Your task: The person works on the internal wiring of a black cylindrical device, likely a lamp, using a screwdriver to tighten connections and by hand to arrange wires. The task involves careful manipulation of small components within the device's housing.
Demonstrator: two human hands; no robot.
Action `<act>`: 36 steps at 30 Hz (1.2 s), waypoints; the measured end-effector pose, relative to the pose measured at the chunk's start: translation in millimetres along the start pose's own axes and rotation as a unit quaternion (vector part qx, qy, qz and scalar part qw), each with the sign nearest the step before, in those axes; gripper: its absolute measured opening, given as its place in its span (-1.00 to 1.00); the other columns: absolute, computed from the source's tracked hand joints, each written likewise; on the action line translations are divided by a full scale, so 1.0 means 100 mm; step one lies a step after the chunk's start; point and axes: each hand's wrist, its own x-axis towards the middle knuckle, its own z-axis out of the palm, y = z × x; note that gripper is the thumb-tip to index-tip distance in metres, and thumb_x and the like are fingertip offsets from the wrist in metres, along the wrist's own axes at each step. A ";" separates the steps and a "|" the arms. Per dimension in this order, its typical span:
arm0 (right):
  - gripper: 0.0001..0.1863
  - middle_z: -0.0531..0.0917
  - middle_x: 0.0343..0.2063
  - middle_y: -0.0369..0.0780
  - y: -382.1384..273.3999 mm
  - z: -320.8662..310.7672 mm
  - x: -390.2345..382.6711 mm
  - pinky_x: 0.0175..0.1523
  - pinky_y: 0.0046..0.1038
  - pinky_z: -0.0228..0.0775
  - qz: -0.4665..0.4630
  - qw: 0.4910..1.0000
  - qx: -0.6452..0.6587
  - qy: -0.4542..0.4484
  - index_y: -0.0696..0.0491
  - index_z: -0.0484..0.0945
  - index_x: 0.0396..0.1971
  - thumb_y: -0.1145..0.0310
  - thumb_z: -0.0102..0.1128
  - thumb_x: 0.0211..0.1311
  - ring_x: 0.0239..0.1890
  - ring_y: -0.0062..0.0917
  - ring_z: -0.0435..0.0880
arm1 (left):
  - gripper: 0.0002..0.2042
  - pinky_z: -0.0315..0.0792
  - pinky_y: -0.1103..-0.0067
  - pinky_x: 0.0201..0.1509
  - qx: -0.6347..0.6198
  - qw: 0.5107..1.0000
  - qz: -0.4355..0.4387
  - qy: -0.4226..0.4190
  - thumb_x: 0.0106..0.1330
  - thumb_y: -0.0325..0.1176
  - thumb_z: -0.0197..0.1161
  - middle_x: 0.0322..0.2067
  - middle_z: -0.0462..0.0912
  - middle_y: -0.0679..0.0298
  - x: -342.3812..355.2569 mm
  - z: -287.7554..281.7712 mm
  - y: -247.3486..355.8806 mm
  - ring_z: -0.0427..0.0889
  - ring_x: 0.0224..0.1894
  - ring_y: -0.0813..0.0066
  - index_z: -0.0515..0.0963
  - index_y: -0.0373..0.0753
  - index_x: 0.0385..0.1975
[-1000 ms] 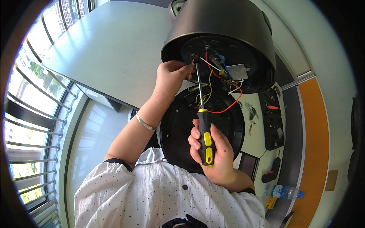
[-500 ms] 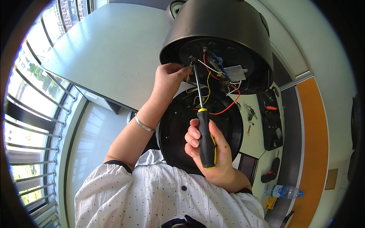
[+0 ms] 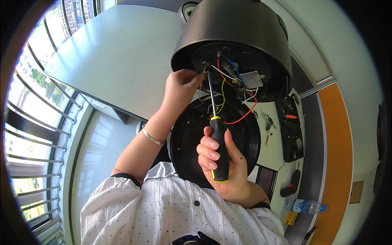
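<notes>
My right hand grips a black-and-yellow screwdriver, its shaft reaching up to a small terminal inside an upturned dark metal appliance body. My left hand pinches a thin wire beside that terminal, its fingertips partly hidden. Red, blue, white and yellow wires run between terminals, a silver plate and the round black base below, which sits in front of my body.
A pale desk extends to the left, beside a barred window. At the right lie a black tool case, small metal parts, a black-and-red tool, a plastic bottle and a yellow box.
The screwdriver handle has turned in my right hand and moved slightly left. The appliance body and my left hand have shifted slightly left and down in the view.
</notes>
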 end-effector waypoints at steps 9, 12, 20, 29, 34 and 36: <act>-0.59 0.35 -0.45 -0.32 0.04 0.00 0.01 -0.32 -0.61 0.22 -0.002 0.999 0.028 -0.015 0.16 0.24 -0.07 0.10 -0.17 0.33 -0.43 -0.63 0.31 | -0.79 0.26 0.64 -0.58 0.221 0.970 0.103 -0.016 0.20 -0.31 0.15 -0.70 0.49 0.25 -0.41 -0.17 0.43 0.38 -0.63 0.61 0.58 -0.36 -0.43; -0.59 0.33 -0.45 -0.32 0.03 0.00 0.01 -0.32 -0.62 0.21 -0.001 0.999 0.049 -0.019 0.16 0.23 -0.07 0.10 -0.18 0.34 -0.44 -0.63 0.29 | -0.73 0.20 0.70 -0.62 -0.017 0.968 -0.109 -0.226 0.27 -0.27 0.06 -0.67 0.49 0.33 -0.36 -0.23 0.48 0.32 -0.63 0.68 0.56 -0.37 -0.29; -0.58 0.32 -0.45 -0.30 0.04 0.02 0.01 -0.32 -0.61 0.20 -0.003 0.996 0.087 -0.026 0.18 0.22 -0.06 0.11 -0.20 0.35 -0.45 -0.62 0.28 | -0.75 0.02 0.81 -0.64 -0.348 0.844 -0.271 -0.306 0.30 -0.37 0.01 -0.69 0.26 0.45 -0.27 -0.18 0.32 0.19 -0.60 0.75 0.49 -0.48 -0.30; -0.55 0.35 -0.44 -0.29 -0.03 0.16 -0.03 -0.30 -0.49 0.24 -0.012 0.992 -0.109 0.058 0.15 0.26 0.00 0.09 -0.20 0.33 -0.40 -0.58 0.34 | -0.79 -0.01 0.76 -0.63 -0.376 0.831 -0.280 -0.300 0.28 -0.39 0.06 -0.72 0.20 0.49 -0.26 -0.14 0.28 0.10 -0.66 0.74 0.47 -0.46 -0.40; -0.57 0.37 -0.42 -0.28 -0.10 0.21 -0.06 -0.47 -0.50 0.27 0.005 0.970 -0.223 0.101 0.17 0.27 0.03 0.18 -0.11 0.30 -0.43 -0.57 0.37 | -0.79 -0.02 0.78 -0.64 -0.376 0.827 -0.297 -0.292 0.27 -0.37 0.08 -0.72 0.20 0.50 -0.26 -0.15 0.30 0.10 -0.66 0.75 0.48 -0.46 -0.41; -0.58 0.37 -0.42 -0.28 -0.11 0.24 -0.05 -0.52 -0.53 0.26 -0.001 0.965 -0.241 0.106 0.18 0.26 0.04 0.21 -0.10 0.30 -0.44 -0.57 0.37 | -0.79 -0.01 0.78 -0.65 -0.368 0.833 -0.298 -0.286 0.27 -0.37 0.09 -0.72 0.21 0.50 -0.26 -0.16 0.31 0.11 -0.66 0.75 0.49 -0.46 -0.40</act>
